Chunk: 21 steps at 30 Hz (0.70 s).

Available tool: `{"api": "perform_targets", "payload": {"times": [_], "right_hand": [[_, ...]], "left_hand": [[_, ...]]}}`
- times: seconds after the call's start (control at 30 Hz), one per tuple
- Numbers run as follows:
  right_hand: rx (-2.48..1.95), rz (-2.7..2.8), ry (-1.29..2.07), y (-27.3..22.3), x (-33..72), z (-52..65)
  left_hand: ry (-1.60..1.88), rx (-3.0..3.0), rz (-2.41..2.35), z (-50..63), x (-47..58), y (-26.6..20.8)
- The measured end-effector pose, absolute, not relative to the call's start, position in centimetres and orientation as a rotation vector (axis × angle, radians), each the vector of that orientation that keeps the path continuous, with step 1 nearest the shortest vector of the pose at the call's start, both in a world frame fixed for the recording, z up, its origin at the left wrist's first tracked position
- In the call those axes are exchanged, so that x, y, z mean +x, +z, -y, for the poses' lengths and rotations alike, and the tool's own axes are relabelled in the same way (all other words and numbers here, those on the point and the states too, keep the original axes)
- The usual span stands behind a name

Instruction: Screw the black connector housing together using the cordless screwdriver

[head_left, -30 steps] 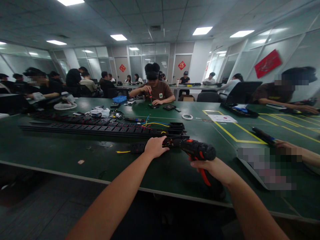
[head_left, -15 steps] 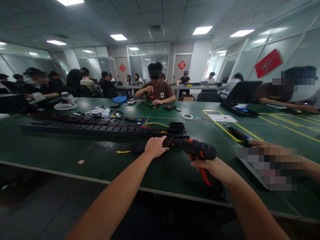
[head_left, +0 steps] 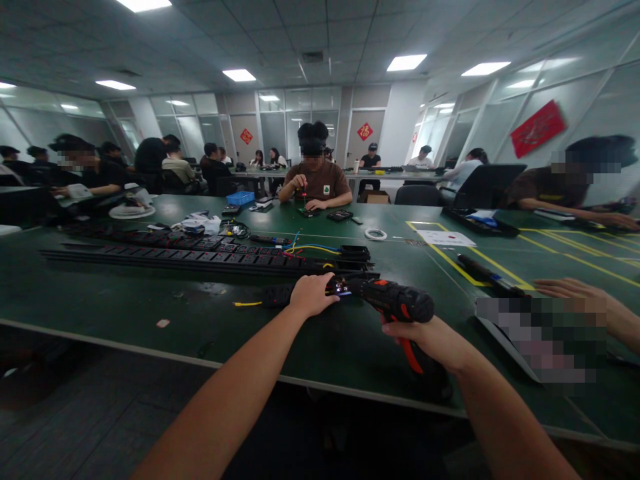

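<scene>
My left hand (head_left: 311, 295) is closed around a black socket piece (head_left: 276, 295), holding it down on the green table. A yellow wire (head_left: 247, 305) sticks out from its left end. Wrapped round the grip of a black and orange cordless drill (head_left: 395, 299) is my right hand (head_left: 425, 337). The drill lies level, its nose pointing left at the metal parts (head_left: 341, 287) beside my left thumb. Light shines on those parts. Whether the bit touches a screw cannot be made out. Just beyond my left hand lie long black power strips (head_left: 200, 259).
A co-worker's hand (head_left: 575, 297) is at the right, near a dark pen-shaped tool (head_left: 483, 270). Across the table sits a person (head_left: 317, 180) with a screwdriver. Blue and yellow wires (head_left: 315, 249), a white ring (head_left: 375, 235) and a blue basket (head_left: 240, 198) lie beyond the strips.
Light now shows on the metal parts at the drill's nose. The co-worker's hand has drawn right, away from the pen-shaped tool. Both my hands keep nearly the same place.
</scene>
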State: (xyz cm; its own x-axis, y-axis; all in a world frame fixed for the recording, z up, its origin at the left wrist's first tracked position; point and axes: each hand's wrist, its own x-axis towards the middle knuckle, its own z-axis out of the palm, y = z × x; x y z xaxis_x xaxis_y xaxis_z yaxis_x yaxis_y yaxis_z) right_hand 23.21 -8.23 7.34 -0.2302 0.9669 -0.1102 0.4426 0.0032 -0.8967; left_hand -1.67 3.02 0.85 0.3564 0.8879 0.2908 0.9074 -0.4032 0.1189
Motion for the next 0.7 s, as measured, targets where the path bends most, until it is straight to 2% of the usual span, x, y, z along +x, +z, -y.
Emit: {"api": "perform_targets", "payload": {"times": [0.7], "right_hand": [[-1.446, 1.646, 1.242, 6.7, 23.67, 7.98]], "left_hand": [[-0.499, -2.535, 1.66, -2.96, -1.63, 1.01]]}}
